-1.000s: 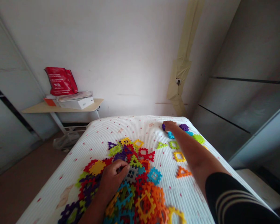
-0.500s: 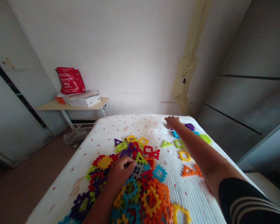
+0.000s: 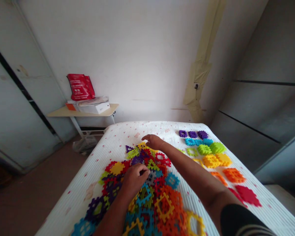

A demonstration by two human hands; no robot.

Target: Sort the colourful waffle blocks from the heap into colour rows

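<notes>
My left hand (image 3: 137, 175) rests over the middle of a heap of coloured plastic interlocking pieces, its fingers curled to the thumb. Whatever they may hold is hidden. Just right of it lies a grey window piece (image 3: 151, 177). Above the far end of the heap hovers my right hand (image 3: 153, 142), fingers stretched to the left, with nothing visible in it. Under and beside those fingers is a yellow window piece (image 3: 142, 146); a purple triangle piece (image 3: 129, 149) lies to its left. Orange pieces (image 3: 170, 203) are gathered at the heap's near right.
Along the right of the white bedspread (image 3: 127, 131), pieces lie in rows by colour: purple pieces (image 3: 192, 134), blue pieces (image 3: 199, 142), green pieces (image 3: 217, 147), yellow pieces (image 3: 223, 159), orange pieces (image 3: 234, 175) and red pieces (image 3: 248, 195). A side table (image 3: 61, 112) stands far left.
My right hand has swung left from beside the purple row to the heap's far end. My left hand stays over the heap, still curled. The view has shifted slightly, uncovering more sorted rows.
</notes>
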